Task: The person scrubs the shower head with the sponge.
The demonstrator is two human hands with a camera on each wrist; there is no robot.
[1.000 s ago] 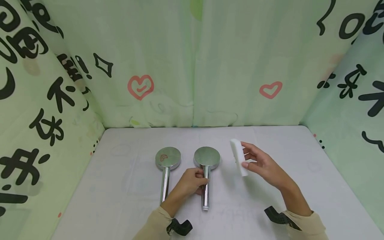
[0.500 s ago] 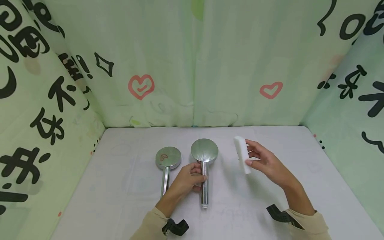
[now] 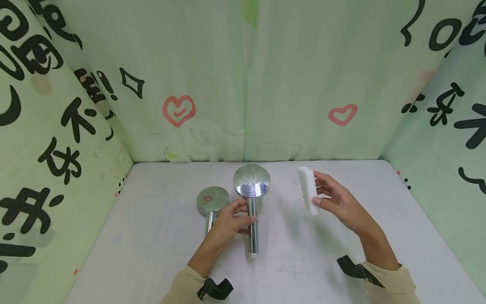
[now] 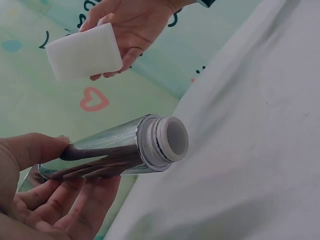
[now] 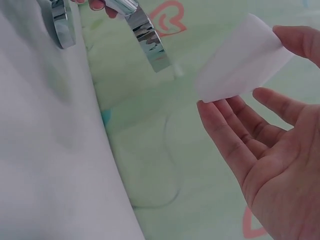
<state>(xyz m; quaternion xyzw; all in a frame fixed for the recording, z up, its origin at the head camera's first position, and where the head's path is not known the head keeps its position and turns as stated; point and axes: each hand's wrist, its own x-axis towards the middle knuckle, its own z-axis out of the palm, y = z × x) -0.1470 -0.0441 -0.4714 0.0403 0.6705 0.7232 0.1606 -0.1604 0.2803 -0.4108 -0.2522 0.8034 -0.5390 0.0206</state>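
Note:
My left hand (image 3: 230, 219) grips the handle of a chrome shower head (image 3: 252, 180), held above the table with its round head toward the back. In the left wrist view the handle's open threaded end (image 4: 172, 140) points toward the camera's right. A white sponge block (image 3: 309, 191) is pinched between the thumb and fingertips of my right hand (image 3: 339, 202), off the table and apart from the shower head. The right wrist view shows the same sponge (image 5: 245, 62) at the fingertips. A second chrome shower head (image 3: 213, 199) lies to the left, its handle partly hidden behind my left arm.
A white cloth covers the table (image 3: 152, 236). Green curtains (image 3: 288, 76) with black characters and red hearts stand at the back and both sides. Each wrist carries a black strap mount (image 3: 215, 289).
My left hand has lifted the shower head from the table and moved it up and slightly left. My right hand has shifted the sponge a little up and right.

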